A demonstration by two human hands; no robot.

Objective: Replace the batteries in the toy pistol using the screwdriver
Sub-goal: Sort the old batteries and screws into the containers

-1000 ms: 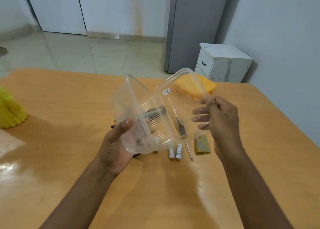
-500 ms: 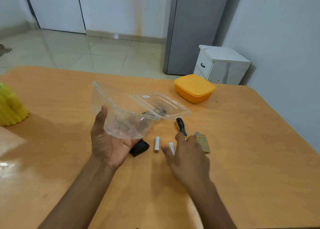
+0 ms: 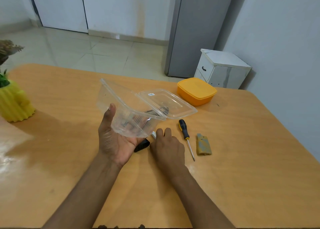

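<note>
Reaching right hand (image 3: pixel 167 146) now covering batteries (image 3: pixel 153 134)

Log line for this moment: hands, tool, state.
left hand: holds clear container, lid open | right hand: on battery | screwdriver: untouched on table

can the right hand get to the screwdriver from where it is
Probably yes. The screwdriver lies bare on the table just right of the right hand, nothing between them. That hand is down over a battery, so it may be occupied.
</note>
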